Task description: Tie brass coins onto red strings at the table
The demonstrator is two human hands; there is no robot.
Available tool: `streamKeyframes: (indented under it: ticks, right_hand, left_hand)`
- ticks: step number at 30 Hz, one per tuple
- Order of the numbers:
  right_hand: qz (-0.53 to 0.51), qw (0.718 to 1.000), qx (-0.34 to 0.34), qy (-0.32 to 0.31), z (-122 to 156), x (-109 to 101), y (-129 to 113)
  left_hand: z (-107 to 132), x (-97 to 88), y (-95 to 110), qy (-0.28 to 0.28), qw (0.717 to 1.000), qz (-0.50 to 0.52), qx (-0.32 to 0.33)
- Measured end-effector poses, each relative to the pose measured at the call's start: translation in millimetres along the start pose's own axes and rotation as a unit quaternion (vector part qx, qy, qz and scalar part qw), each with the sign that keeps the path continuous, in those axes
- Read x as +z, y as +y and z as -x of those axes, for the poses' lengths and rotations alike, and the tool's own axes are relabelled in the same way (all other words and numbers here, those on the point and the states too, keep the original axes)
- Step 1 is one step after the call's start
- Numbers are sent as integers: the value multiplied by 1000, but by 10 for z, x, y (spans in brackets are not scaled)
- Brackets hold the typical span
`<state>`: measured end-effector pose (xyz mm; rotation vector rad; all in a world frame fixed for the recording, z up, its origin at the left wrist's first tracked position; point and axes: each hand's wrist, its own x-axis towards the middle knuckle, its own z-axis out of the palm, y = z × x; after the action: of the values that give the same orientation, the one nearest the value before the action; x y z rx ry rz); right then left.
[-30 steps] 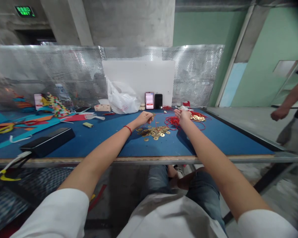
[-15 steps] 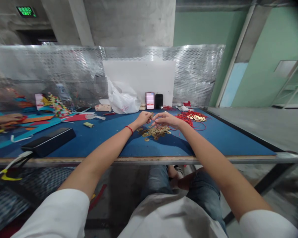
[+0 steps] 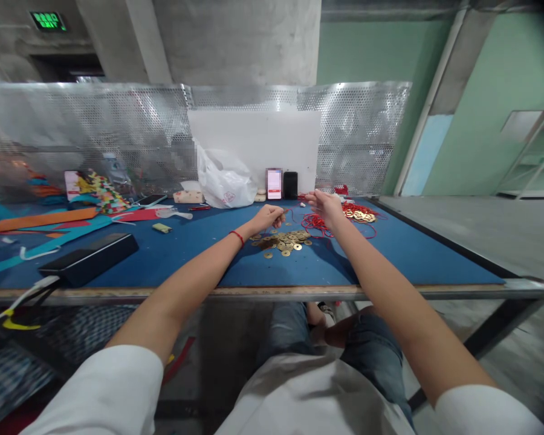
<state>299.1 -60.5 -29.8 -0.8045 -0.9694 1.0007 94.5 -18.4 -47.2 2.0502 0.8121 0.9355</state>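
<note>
My left hand (image 3: 268,219) is closed in a pinch just above the far left side of a pile of brass-coloured coins (image 3: 286,240) with holes in them. A thin red cord (image 3: 292,214) shows at its fingertips; whether a coin is also between the fingers is too small to tell. Raised to the right of the pile, my right hand (image 3: 325,206) has thumb and fingers pinched together on what looks like the cord's other part. Under and beside it lies a tangle of red cords (image 3: 315,223), with brighter gold coins (image 3: 359,214) heaped among more cords further right.
A white plastic bag (image 3: 224,178) and two upright phones (image 3: 274,184) stand at the back. On the left are a black power strip (image 3: 90,258), a white plastic fork (image 3: 174,214), a small yellowish packet (image 3: 162,228) and coloured strips (image 3: 45,221).
My right hand has moved up and right, away from my left hand, its fingers now pinched. My left hand has shifted slightly right. A co-worker's hand at far left has left the view.
</note>
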Motion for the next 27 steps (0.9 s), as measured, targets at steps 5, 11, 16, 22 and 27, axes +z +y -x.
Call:
streamKeyframes:
  ticks: [5, 11, 16, 22, 27]
  right_hand:
    - [129, 990, -61, 22, -11, 17, 8]
    - [278, 922, -90, -254, 102, 125, 40]
    - [322, 891, -64, -314, 166, 173, 66]
    - [299, 905, -70, -294, 168, 178, 40]
    - [305, 907, -66, -282, 167, 161, 46]
  left_hand:
    - [33, 24, 36, -17, 1000, -12, -1]
    - [36, 20, 22, -4, 1000, -21, 3]
    - [22, 15, 20, 13, 999, -30, 7]
    - [36, 15, 57, 40, 999, -23, -17]
    - [20, 6, 28, 54, 998, -15, -23]
